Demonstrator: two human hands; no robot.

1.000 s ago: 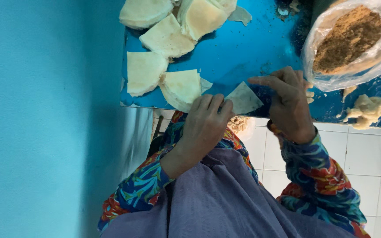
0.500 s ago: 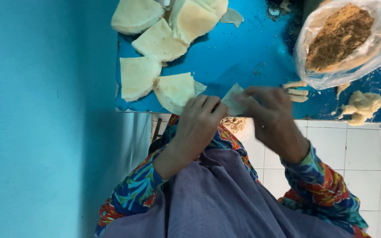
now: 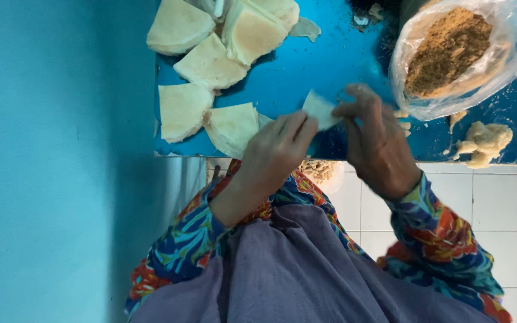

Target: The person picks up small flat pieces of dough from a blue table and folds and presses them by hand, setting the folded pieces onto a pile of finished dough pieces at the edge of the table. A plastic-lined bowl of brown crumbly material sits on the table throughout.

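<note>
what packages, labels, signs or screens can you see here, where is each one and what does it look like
Clear plastic bag: far right of the blue table, mouth open, rounded and crinkled, filled with brown crumbly powder.
No labels, signs or screens show in this view.

A plain turquoise wall point(image 3: 55, 161) is filling the space left of the blue table point(image 3: 342, 66). White square floor tiles point(image 3: 498, 203) are showing below the table's edge, evenly lit.
</note>
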